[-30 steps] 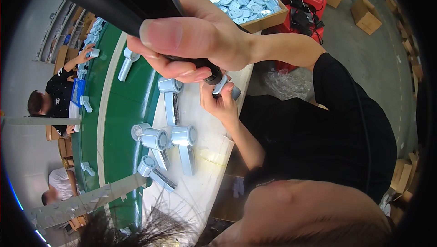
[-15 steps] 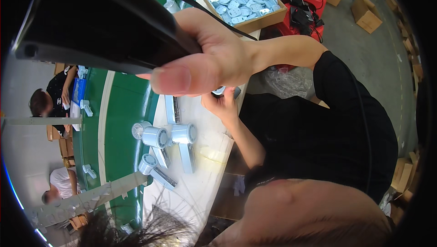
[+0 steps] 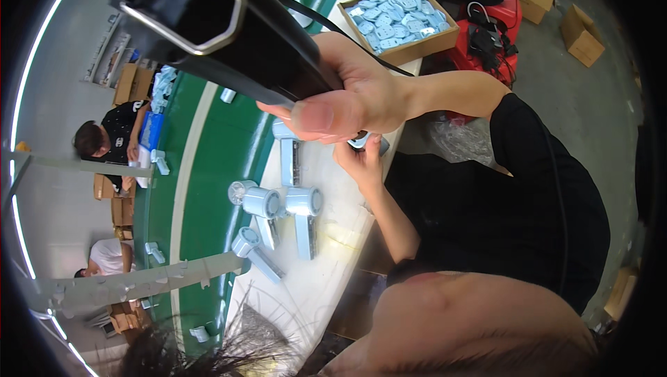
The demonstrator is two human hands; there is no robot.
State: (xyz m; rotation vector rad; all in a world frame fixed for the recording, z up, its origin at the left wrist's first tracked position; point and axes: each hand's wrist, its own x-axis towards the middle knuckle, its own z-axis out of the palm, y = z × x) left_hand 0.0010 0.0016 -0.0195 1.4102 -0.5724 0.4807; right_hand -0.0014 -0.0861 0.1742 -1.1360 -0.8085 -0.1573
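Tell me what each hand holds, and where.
The right hand holds a black tool by its lower end. The left hand grips a light blue part; exactly where is hidden.

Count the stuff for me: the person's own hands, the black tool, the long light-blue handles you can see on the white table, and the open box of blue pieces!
Right hand and left hand: 2
Black tool: 1
Light-blue handles showing on the white table: 4
Open box of blue pieces: 1
Total: 8
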